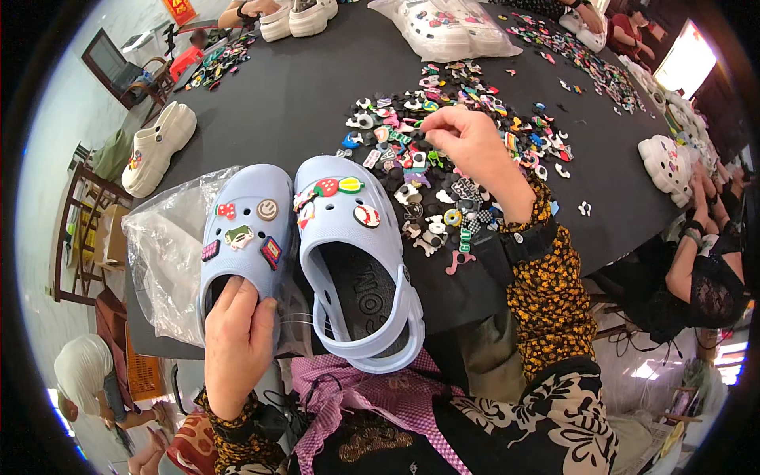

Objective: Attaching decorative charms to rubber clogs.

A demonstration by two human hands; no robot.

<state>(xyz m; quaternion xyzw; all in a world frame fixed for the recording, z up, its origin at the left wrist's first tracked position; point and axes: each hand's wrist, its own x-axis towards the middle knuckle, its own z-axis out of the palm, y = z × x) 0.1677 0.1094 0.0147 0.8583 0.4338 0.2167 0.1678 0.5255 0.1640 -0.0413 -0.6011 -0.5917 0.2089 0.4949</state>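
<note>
Left hand (235,342) is laid palm-down over the heel opening of the left blue clog (244,237), fingers curled, gripping its rim. Right hand (469,142) is stretched far-right over the charm pile (443,150), fingertips pinched shut; what is pinched cannot be told. Clear plastic bag (166,237) is spread under the left clog. Right blue clog (356,253) is set just beside it, near table edge (301,87); both are studded with colourful charms.
</note>
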